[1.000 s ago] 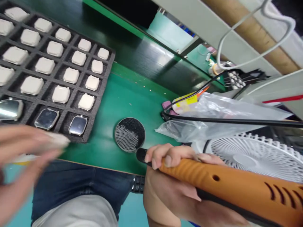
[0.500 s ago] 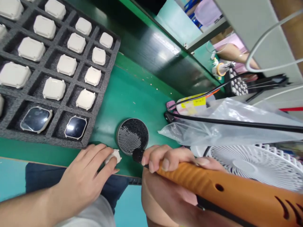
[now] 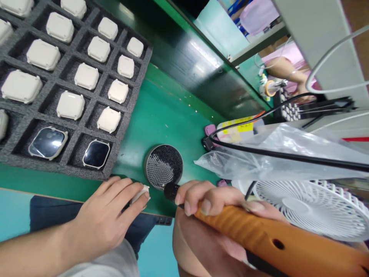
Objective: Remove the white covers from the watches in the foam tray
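My left hand (image 3: pixel 106 215) rests at the near edge of the green bench, its fingers closed round a small white watch case (image 3: pixel 140 193). My right hand (image 3: pixel 213 200) grips an orange electric screwdriver (image 3: pixel 273 240) whose black tip (image 3: pixel 170 191) lies just right of the white case. A round dish of small screws (image 3: pixel 163 166) sits directly behind the tip. A dark foam tray (image 3: pixel 135 96) at the left holds several white cases and two watches lying screen up (image 3: pixel 96 154).
A clear plastic bag (image 3: pixel 273 154) with a black cable (image 3: pixel 288 157) across it lies at the right, above a white desk fan (image 3: pixel 311 207). A person in pink (image 3: pixel 285 65) works at the far bench. My jeans (image 3: pixel 86 211) show below the bench edge.
My left hand came in from the left, blurred, and set a white case down by the screw dish. The screwdriver tip stays beside the dish; the view shifted slightly.
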The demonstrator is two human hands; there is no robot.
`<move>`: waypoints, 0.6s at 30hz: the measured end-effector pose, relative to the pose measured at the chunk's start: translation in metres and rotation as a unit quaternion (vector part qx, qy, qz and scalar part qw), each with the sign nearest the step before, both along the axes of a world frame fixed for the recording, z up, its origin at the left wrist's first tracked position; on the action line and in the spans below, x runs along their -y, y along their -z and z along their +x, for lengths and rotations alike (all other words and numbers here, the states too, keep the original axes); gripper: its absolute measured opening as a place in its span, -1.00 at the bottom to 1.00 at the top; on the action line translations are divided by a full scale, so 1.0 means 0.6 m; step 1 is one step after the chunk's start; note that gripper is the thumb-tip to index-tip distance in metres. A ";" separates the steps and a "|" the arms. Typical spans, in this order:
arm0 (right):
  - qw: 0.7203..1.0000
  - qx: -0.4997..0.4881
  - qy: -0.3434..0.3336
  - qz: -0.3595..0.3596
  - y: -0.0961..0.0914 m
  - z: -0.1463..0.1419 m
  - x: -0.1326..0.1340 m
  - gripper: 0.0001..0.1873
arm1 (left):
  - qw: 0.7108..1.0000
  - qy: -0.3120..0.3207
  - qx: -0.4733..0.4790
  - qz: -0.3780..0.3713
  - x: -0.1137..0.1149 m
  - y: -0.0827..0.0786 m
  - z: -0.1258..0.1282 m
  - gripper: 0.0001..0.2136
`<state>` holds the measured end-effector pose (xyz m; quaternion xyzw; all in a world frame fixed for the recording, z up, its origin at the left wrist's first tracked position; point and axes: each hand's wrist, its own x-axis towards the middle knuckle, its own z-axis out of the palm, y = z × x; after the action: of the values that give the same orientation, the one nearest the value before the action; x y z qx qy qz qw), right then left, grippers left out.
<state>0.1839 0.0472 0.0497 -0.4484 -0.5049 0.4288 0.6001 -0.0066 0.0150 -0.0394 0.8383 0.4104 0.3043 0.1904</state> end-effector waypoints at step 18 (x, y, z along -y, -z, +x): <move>0.995 0.027 -0.028 0.090 0.025 -0.029 0.012 -0.57 | 0.999 0.029 -0.006 -0.017 -0.001 0.007 -0.004 -0.68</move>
<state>0.1666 0.0402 0.0344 -0.3898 -0.5698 0.3858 0.6120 -0.0090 0.0159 -0.0436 0.8484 0.3923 0.2860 0.2110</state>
